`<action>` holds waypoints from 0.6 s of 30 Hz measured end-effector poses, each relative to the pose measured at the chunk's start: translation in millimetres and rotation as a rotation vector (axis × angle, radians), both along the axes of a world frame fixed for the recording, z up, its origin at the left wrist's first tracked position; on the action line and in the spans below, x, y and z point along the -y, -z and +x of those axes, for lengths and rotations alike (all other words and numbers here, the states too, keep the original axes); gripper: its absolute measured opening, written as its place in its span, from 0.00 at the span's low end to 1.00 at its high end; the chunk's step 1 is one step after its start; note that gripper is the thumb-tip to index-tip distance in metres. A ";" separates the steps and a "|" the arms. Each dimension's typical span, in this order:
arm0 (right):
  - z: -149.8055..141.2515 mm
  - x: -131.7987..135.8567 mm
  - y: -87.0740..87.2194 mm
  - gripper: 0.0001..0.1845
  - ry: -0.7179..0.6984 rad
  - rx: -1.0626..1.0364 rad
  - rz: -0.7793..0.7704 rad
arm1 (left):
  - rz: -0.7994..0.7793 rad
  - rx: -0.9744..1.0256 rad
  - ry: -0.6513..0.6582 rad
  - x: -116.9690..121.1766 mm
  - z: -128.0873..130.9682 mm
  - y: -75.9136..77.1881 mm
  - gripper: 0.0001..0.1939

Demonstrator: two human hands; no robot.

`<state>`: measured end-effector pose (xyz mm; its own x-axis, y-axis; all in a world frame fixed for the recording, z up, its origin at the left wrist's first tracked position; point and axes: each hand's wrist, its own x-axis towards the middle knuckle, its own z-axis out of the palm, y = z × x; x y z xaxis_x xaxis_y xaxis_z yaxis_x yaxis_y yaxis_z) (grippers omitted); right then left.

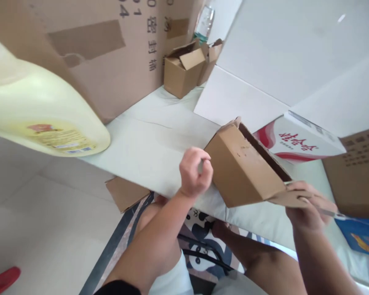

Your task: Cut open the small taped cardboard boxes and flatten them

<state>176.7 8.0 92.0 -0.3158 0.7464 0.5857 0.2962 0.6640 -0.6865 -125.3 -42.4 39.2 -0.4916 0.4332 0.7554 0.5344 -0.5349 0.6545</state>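
Note:
A brown cardboard box (pixel 236 164) is tilted above the pale cloth-covered surface, its open side facing up and to the right. My right hand (pixel 309 205) is closed on a flap at the box's right end. A thin, pale strip sticks out past these fingers; its kind is unclear. My left hand (pixel 196 172) is closed beside the box's left edge, thumb and forefinger curled toward each other. Whether something small sits between their tips I cannot make out, nor whether they touch the box.
A big yellow bottle (pixel 49 110) stands at the left. Behind are a large carton (pixel 110 61), small open boxes (pixel 183 73), a clear bottle (pixel 205 22) and white panels (pixel 242 90). A red-and-white box (pixel 301 139) and a blue packet (pixel 361 235) lie right. Below is a cardboard piece (pixel 126 194).

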 end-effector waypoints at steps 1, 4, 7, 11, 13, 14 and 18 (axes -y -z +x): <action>11.0 6.1 -1.6 0.30 -0.012 -0.054 0.071 | -0.063 0.020 0.015 -6.4 0.9 4.8 0.09; 28.7 14.4 -7.0 0.26 -0.090 -0.127 0.215 | -0.208 0.005 0.130 -28.3 8.4 19.0 0.18; 35.3 11.0 -8.1 0.25 -0.123 -0.060 0.196 | -0.209 -0.096 0.349 -48.2 23.0 29.1 0.25; 44.8 6.8 1.7 0.25 -0.146 -0.050 0.102 | -0.177 -0.199 0.426 -62.7 39.5 31.0 0.26; 50.4 7.7 8.5 0.27 -0.117 -0.096 0.076 | -0.219 -0.238 0.388 -65.1 42.0 25.1 0.29; 52.7 8.3 11.4 0.27 -0.106 -0.097 0.070 | -0.240 -0.253 0.349 -65.8 41.7 20.7 0.33; 56.9 7.7 21.0 0.29 -0.091 -0.130 0.039 | -0.506 -0.333 0.251 -71.0 35.3 4.6 0.41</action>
<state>233.6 0.3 70.9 -0.3011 0.6944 0.6536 0.1442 0.7107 -0.6886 -90.0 28.6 34.6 -0.1040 0.8463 0.5225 0.6512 -0.3391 0.6789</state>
